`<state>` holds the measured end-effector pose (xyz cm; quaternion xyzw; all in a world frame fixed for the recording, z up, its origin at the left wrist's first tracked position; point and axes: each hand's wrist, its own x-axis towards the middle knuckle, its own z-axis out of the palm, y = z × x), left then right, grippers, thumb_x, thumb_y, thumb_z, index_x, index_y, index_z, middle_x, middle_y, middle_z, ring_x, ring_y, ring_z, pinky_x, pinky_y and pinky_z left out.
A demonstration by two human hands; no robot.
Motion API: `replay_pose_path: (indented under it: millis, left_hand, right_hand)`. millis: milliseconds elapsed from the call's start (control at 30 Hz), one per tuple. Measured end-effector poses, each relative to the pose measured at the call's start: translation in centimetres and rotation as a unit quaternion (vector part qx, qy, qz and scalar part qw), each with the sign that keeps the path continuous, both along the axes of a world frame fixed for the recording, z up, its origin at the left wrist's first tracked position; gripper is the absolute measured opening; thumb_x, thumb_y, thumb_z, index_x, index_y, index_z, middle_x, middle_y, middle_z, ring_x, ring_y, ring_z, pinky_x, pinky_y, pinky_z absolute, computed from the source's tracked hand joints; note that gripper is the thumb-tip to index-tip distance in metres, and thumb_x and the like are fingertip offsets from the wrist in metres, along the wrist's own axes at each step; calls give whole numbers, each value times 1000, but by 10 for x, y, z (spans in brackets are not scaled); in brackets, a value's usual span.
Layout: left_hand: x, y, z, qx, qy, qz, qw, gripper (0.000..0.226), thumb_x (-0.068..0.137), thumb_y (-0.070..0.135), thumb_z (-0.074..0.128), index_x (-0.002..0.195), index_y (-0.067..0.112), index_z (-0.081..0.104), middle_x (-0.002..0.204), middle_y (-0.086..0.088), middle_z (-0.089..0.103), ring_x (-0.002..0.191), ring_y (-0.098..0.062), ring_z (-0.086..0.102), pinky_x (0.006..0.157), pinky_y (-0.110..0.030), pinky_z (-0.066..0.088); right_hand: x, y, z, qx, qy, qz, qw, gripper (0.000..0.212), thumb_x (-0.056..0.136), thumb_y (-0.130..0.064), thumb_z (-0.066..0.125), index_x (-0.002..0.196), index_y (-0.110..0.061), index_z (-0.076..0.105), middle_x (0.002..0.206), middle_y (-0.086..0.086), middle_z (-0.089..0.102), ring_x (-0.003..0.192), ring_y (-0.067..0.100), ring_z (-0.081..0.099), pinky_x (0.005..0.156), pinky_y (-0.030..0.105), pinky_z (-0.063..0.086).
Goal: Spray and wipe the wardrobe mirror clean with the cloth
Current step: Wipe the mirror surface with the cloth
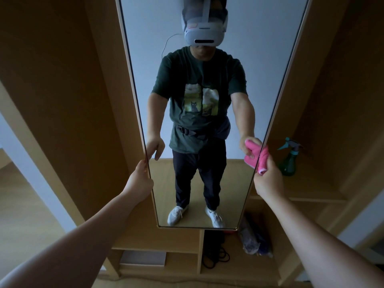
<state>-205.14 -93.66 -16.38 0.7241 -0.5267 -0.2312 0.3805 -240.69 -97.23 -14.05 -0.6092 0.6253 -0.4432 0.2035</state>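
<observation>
**Both hands at the mirror's edges, cloth in the right**

The mirror is a tall, narrow pane in a thin pale frame, set into the front of a light wooden wardrobe. Its glass reflects the person standing before it. The left hand grips the mirror's left edge, fingers curled round the frame. The right hand clutches a bunched pink cloth against the mirror's right edge. A green spray bottle with a teal trigger stands upright on the shelf just right of the mirror. Any label on it is too small to read.
</observation>
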Motion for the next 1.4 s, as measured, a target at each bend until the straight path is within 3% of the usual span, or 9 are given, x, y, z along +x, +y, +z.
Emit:
replay_pose_path:
  millis: [133, 300, 433, 500, 700, 933, 1033, 1200, 1400]
  left_hand:
    - [0, 2, -6, 0, -6, -1, 1000, 58, 87, -1, 44, 141, 16, 34, 112, -8, 60, 87, -22, 62, 56, -27, 47]
    - [3, 5, -18, 20, 3, -9, 1000, 63, 84, -3, 47, 142, 16, 33, 123, -8, 57, 98, -23, 59, 60, -28, 50]
    - [7, 5, -28, 33, 35, -18, 999, 68, 80, -6, 47, 142, 19, 33, 122, -6, 58, 106, -24, 57, 82, -48, 56]
    - [9, 3, -33, 37, 38, -21, 998, 69, 80, -7, 47, 142, 21, 33, 117, -5, 59, 102, -21, 58, 82, -51, 56]
    - [8, -1, -47, 49, 36, -37, 997, 74, 82, -9, 51, 145, 24, 28, 112, 7, 56, 79, 1, 52, 59, -20, 50]
    - [13, -9, -62, 62, 47, -41, 996, 78, 80, -8, 52, 144, 29, 27, 100, 19, 55, 80, 1, 54, 65, -25, 52]
    - [14, -12, -68, 64, 44, -45, 996, 80, 79, -9, 51, 146, 28, 24, 99, 21, 52, 81, 3, 52, 61, -19, 49]
    - [17, -14, -78, 76, 54, -48, 994, 79, 80, -9, 52, 146, 26, 24, 99, 23, 51, 87, 1, 56, 53, -10, 43]
    - [19, -14, -93, 74, 63, -51, 994, 77, 81, 0, 62, 146, 18, 25, 115, 17, 45, 109, -7, 47, 69, -12, 39]
  right_hand:
    - [1, -1, -10, 16, -7, -1, 1000, 68, 87, 8, 48, 146, -24, 37, 116, 8, 66, 89, 29, 64, 71, 37, 55]
    - [3, 0, -23, 36, -7, -16, 999, 71, 87, 7, 51, 147, -28, 35, 115, 9, 65, 90, 35, 66, 76, 48, 58]
    - [3, -1, -34, 56, -16, -22, 998, 72, 86, 8, 51, 147, -26, 35, 112, 14, 65, 89, 38, 66, 73, 49, 58]
    - [3, -1, -38, 56, -20, -22, 998, 71, 85, 9, 50, 146, -25, 37, 111, 13, 65, 88, 36, 66, 73, 48, 58]
    - [2, -2, -50, 58, -6, -25, 998, 66, 86, 8, 48, 145, -21, 39, 106, 14, 66, 86, 34, 65, 70, 39, 55]
    - [0, -3, -62, 61, -19, -21, 998, 69, 84, 11, 48, 144, -22, 39, 115, 13, 64, 95, 30, 63, 79, 39, 55]
    - [0, -4, -69, 66, -27, -21, 997, 69, 84, 11, 47, 144, -22, 40, 114, 12, 64, 95, 31, 64, 79, 41, 56]
    - [0, -5, -80, 74, -15, -20, 997, 66, 84, 9, 47, 141, -23, 42, 109, 12, 66, 84, 30, 64, 71, 36, 54]
    - [-1, -5, -94, 69, -1, -8, 998, 65, 86, 5, 47, 140, -30, 40, 100, 0, 64, 71, 20, 61, 56, 28, 51]
